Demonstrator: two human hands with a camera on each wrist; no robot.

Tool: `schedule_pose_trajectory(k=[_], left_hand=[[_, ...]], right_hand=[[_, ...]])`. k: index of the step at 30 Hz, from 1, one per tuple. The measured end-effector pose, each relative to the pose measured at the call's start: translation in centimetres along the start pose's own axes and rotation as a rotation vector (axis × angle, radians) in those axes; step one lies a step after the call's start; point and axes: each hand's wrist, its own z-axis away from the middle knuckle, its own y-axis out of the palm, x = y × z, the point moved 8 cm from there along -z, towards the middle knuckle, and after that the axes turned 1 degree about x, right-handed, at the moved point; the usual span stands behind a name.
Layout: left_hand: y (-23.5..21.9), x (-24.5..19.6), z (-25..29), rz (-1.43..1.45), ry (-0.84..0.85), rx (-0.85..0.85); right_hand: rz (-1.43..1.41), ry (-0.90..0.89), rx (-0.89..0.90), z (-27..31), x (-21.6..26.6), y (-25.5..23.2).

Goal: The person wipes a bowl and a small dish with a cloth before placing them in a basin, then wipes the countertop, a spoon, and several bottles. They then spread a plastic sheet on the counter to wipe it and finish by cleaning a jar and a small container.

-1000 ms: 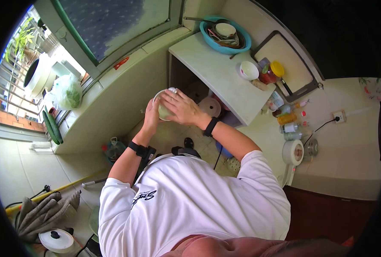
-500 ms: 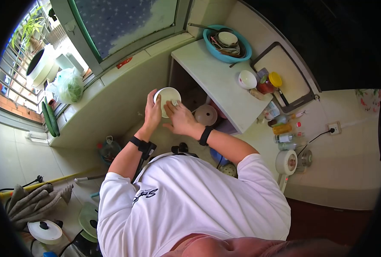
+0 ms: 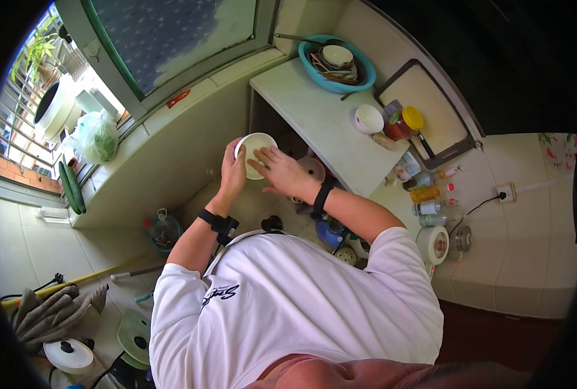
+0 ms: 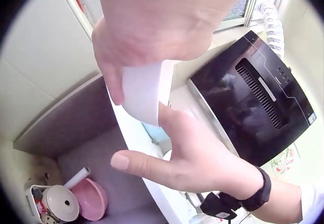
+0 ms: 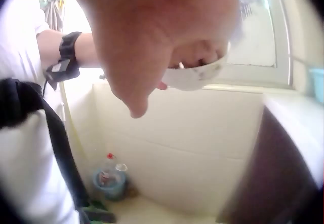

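My left hand [image 3: 232, 172] grips a white bowl [image 3: 260, 139] by its side, tilted with its mouth facing me. In the left wrist view the bowl's smooth white outside [image 4: 140, 93] shows below the gripping hand. My right hand [image 3: 287, 177] reaches into the bowl, its spread fingers against the inner surface. Its thumb [image 4: 139, 164] stands away from the bowl in the left wrist view. Faint patterning marks the outer wall of the bowl [image 5: 195, 78] in the right wrist view, where the right fingertips are partly hidden behind the rim.
To the right stands a white counter [image 3: 314, 110] with a blue basin [image 3: 336, 84] of dishes, another bowl [image 3: 369, 119] and a yellow-lidded jar [image 3: 405, 122]. Several bottles [image 3: 431, 193] line the wall. Cucumbers [image 3: 72, 187] and a bagged vegetable [image 3: 98, 137] lie on the windowsill.
A second ago the right hand lay flat across the bowl. The bowl has since turned its mouth towards me, and the right fingers have moved inside it. The left hand keeps its grip.
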Motion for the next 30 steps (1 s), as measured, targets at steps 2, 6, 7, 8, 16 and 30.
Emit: schedule_pose_trajectory(k=[2,6,7,8,16,30], left_hand=[[0.5,-0.2,0.0,-0.017,0.009,-0.028],[1.4,0.2,0.7,-0.065,-0.078,-0.026],[1.5,0.4,0.7,-0.063,-0.088,-0.026],[1.5,0.5,0.8,-0.070,-0.074,-0.011],[2.0,2.3,2.4,0.301,-0.546,0.198],[4.3,-3.2,2.4,-0.232,-0.555,0.789]], right_hand=[[-0.027,0.099,-0.011,0.1,0.7,-0.2],[-0.286,0.425,0.103,-0.1,2.0,1.4],[-0.287,0.425,0.100,-0.8,2.0,1.3],[-0.532,0.530,0.250,-0.8,1.5,2.9],[-1.207,0.587,-0.353,1.2,-3.8,2.8],[0.088,-0.482,0.254,2.1,1.1,-3.5]])
